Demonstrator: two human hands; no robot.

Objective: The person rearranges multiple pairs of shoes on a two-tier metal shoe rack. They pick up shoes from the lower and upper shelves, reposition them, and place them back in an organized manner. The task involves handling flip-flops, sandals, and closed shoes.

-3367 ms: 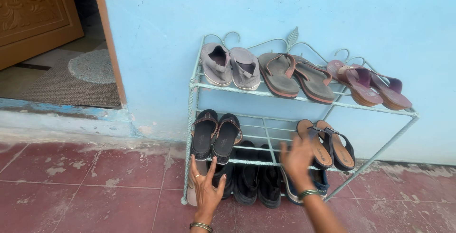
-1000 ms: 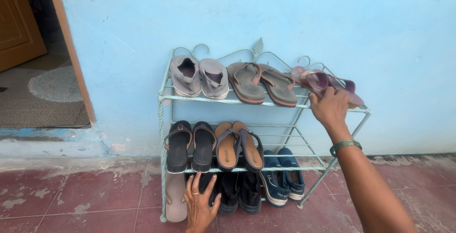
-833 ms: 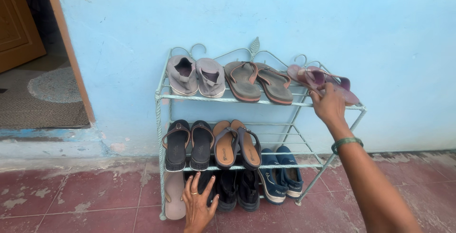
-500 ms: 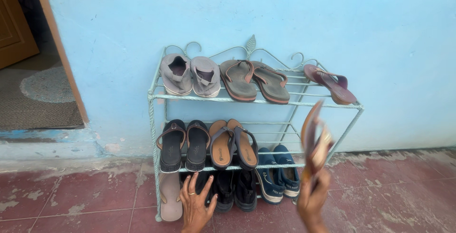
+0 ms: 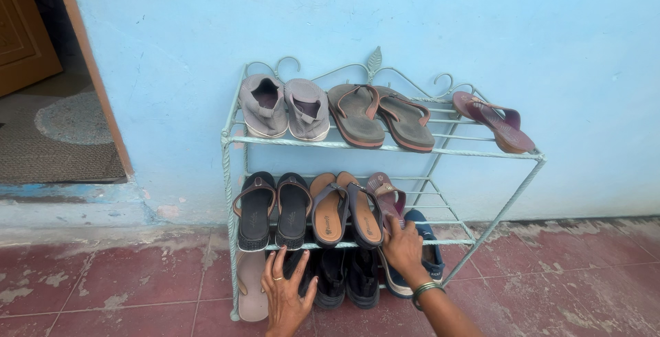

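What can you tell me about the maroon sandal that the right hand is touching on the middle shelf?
The maroon sandal is a flat open slip-on with a purple-brown footbed and a strap across the front, seemingly of rubber or synthetic leather. It lies on the middle shelf of the pale green metal rack, sloping toward the front edge, directly right of the tan-and-grey sandals. The right hand covers its near end, fingers on it. Its apparent mate, a single maroon sandal, lies at the right end of the top shelf.
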